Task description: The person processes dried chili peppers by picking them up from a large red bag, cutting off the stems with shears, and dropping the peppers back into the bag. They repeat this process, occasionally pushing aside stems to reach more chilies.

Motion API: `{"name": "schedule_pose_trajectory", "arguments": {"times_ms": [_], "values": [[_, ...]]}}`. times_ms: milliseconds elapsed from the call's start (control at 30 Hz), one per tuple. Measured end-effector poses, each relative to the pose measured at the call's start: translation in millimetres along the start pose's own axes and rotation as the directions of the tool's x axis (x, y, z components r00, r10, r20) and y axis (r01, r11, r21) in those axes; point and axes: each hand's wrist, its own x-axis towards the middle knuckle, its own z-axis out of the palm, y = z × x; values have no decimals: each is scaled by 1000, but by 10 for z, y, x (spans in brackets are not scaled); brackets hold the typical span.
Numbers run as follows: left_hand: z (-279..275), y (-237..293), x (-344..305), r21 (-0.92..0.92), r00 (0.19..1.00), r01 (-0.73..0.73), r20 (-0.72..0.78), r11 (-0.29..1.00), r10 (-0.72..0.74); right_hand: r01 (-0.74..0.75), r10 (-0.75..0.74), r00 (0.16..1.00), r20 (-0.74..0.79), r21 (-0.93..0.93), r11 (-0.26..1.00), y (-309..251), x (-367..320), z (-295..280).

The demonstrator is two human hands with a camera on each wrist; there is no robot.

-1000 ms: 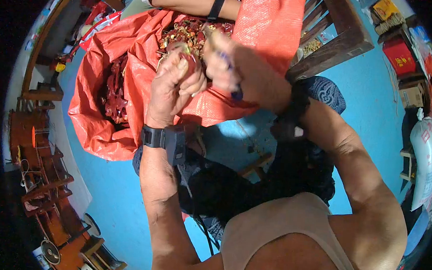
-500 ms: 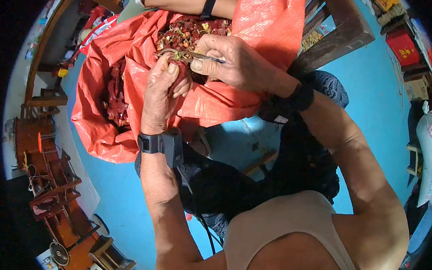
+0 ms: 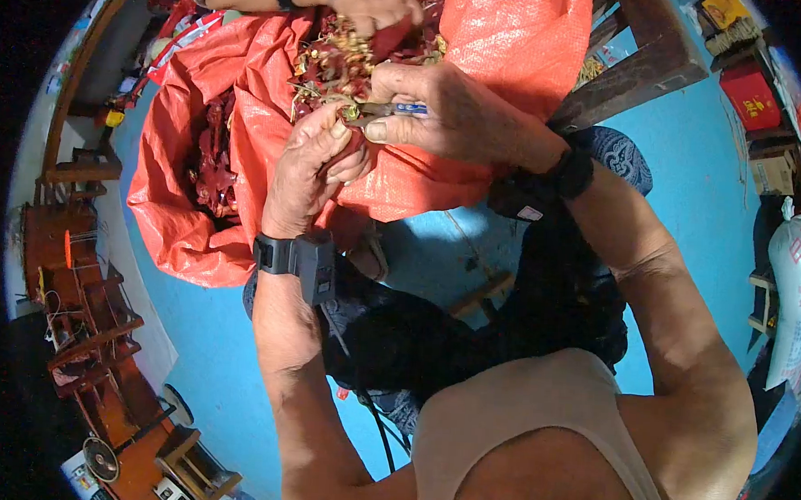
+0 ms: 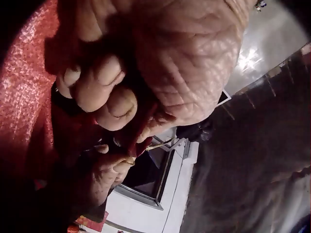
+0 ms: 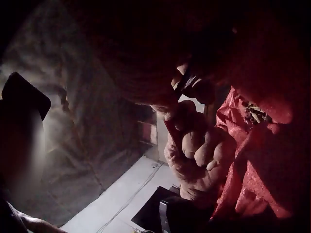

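In the head view my left hand (image 3: 306,170) grips a dark red dried chilli pepper (image 3: 355,143), its green stem end (image 3: 348,113) pointing up past the thumb. My right hand (image 3: 451,114) holds a metal cutting tool with a blue handle (image 3: 411,108). The tool's metal end reaches to the stem end. In the left wrist view curled fingers (image 4: 116,109) lie over the pepper (image 4: 141,128), most of which they hide. The right wrist view is dark; the left hand (image 5: 204,150) shows beneath the right one. Both hands are over an orange-red woven sack (image 3: 412,188).
Another person's hand (image 3: 375,6) reaches into the heap of dark red pods and yellowish stems (image 3: 333,64) behind my hands. More pods (image 3: 212,175) fill the sack's left opening. A wooden chair (image 3: 641,73) stands at the right; low wooden furniture (image 3: 93,326) lines the left.
My right hand came in to the left hand, and the tool has settled at the stem end. The other person's hand has come into view over the heap.
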Motion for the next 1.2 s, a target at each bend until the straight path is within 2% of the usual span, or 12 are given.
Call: {"name": "schedule_pose_trajectory", "arguments": {"times_ms": [300,400,467,567,600,800,867,967,1000,1067,1100,1200], "values": [[4,8,-5,-31,999,-31,-19,999,30,-175,178,984,-6,154,972,-110,-6,153],[35,86,12,125,993,-25,-112,992,39,-162,231,969,-92,475,865,-85,16,270],[-20,70,13,159,990,-30,-130,987,51,-392,452,890,57,603,695,-193,25,203],[-17,-2,58,793,907,-90,-185,603,379,-508,530,831,168,616,602,-335,24,118],[20,-12,82,793,906,-91,-185,603,380,-508,529,832,168,615,603,-321,26,126],[122,-69,201,992,782,7,73,-125,619,-487,580,792,192,772,410,-140,-12,160],[79,-47,201,971,762,-5,158,-239,628,-321,446,885,-131,521,791,-6,21,260],[26,11,165,890,768,-26,310,-456,561,-235,337,925,-178,430,872,121,18,280],[20,-17,159,890,768,-26,310,-456,561,-235,337,924,-178,430,871,112,27,248],[22,-61,139,993,789,-115,104,-21,605,-393,436,900,32,494,776,90,33,160],[89,8,58,974,907,-1,-94,225,411,-396,440,898,30,494,774,100,26,133],[87,-34,22,848,918,-98,-125,522,377,-126,136,991,-11,308,943,109,20,103]]}}
